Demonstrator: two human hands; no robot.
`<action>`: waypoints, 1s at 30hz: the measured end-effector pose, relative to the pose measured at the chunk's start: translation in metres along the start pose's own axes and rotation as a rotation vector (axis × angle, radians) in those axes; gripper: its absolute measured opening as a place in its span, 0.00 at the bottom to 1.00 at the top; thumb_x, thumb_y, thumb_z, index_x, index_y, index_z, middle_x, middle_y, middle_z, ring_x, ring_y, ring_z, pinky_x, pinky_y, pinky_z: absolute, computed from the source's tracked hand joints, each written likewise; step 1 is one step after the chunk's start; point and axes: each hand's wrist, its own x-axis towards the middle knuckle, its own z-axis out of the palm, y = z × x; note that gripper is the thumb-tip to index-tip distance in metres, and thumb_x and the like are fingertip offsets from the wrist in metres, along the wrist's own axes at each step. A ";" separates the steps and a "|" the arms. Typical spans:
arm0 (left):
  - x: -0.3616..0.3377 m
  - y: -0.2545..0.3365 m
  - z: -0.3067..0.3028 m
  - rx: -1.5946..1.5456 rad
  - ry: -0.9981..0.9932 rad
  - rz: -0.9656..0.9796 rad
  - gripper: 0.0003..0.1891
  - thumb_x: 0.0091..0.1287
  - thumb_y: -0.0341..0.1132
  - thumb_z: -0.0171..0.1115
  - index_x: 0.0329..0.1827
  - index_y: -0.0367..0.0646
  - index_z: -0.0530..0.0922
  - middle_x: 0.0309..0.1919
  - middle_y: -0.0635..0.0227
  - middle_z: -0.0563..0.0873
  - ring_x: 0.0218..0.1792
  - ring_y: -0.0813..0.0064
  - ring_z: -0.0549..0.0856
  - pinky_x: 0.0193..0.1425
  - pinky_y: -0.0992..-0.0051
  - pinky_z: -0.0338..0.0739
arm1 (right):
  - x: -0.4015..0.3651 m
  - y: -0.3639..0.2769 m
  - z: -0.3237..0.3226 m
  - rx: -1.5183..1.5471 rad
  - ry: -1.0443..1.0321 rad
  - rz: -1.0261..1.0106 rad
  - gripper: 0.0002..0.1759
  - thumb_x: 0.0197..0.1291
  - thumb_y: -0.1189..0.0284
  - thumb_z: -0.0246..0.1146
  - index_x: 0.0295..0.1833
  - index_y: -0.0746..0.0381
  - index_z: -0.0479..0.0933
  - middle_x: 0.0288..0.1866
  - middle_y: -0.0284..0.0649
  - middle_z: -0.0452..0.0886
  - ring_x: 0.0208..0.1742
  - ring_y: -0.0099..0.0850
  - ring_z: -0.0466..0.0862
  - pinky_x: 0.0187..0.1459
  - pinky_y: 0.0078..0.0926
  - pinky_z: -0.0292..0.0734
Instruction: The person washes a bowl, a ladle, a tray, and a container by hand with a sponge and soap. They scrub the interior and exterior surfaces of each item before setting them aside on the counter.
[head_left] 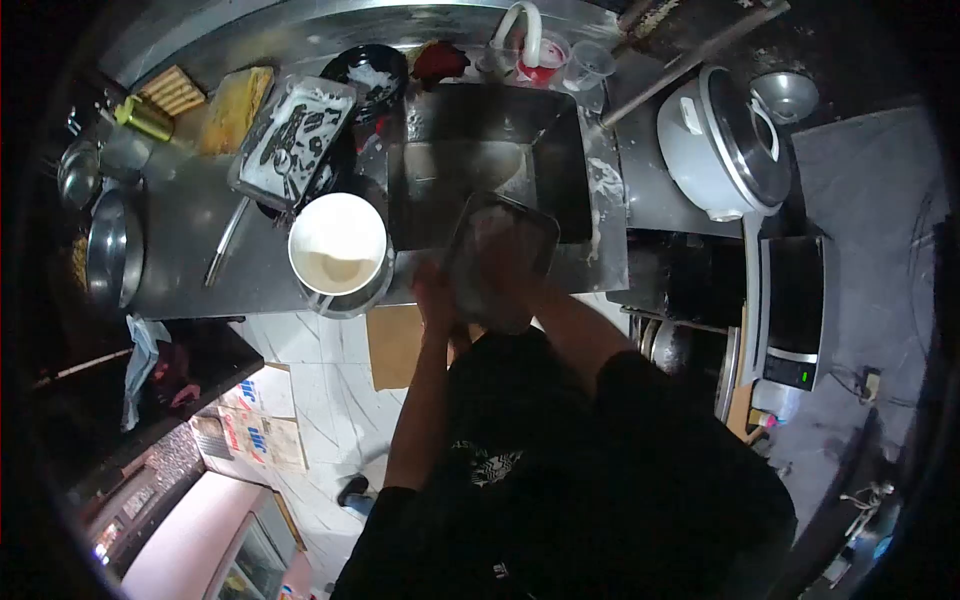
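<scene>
A dark rectangular tray is tilted over the front edge of the metal sink. My left hand grips the tray's left side, fingers closed around the rim. Over the tray's inside lies my right hand, dim and smeared, so its fingers and anything in them cannot be made out. Just left of the sink stands a white bucket with some cloudy liquid at the bottom. Behind the bucket, a soapy rectangular tray with suds rests over dark dishes.
A black bowl with suds, a red-and-white cup and the curved white faucet line the back. A large rice cooker stands at right. Metal bowls sit at far left. Flattened cardboard lies on the floor.
</scene>
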 end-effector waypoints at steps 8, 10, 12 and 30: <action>-0.009 0.004 -0.002 0.129 0.106 -0.030 0.05 0.55 0.28 0.62 0.29 0.36 0.77 0.28 0.55 0.79 0.34 0.50 0.81 0.38 0.57 0.74 | -0.044 0.091 -0.028 0.186 -0.291 -0.037 0.18 0.59 0.65 0.57 0.54 0.55 0.79 0.48 0.40 0.83 0.47 0.42 0.82 0.51 0.45 0.76; -0.001 0.011 -0.005 0.139 0.122 -0.014 0.05 0.56 0.29 0.62 0.29 0.36 0.77 0.28 0.54 0.80 0.33 0.50 0.82 0.37 0.57 0.74 | -0.065 0.088 -0.007 0.326 -0.252 -0.070 0.19 0.56 0.65 0.60 0.55 0.55 0.79 0.48 0.40 0.83 0.48 0.41 0.82 0.50 0.47 0.76; 0.007 0.028 -0.006 0.104 0.166 0.008 0.05 0.56 0.29 0.63 0.29 0.35 0.77 0.28 0.52 0.81 0.33 0.49 0.82 0.36 0.55 0.74 | -0.095 0.068 -0.001 0.402 -0.265 -0.132 0.22 0.53 0.65 0.63 0.56 0.56 0.79 0.48 0.41 0.83 0.49 0.40 0.82 0.50 0.49 0.76; 0.082 0.090 -0.002 -0.785 -0.446 -0.447 0.18 0.72 0.38 0.49 0.60 0.42 0.77 0.53 0.61 0.82 0.56 0.70 0.80 0.61 0.65 0.74 | -0.015 0.092 -0.124 0.625 -0.434 0.046 0.26 0.50 0.64 0.69 0.56 0.59 0.79 0.54 0.49 0.82 0.54 0.47 0.82 0.57 0.44 0.74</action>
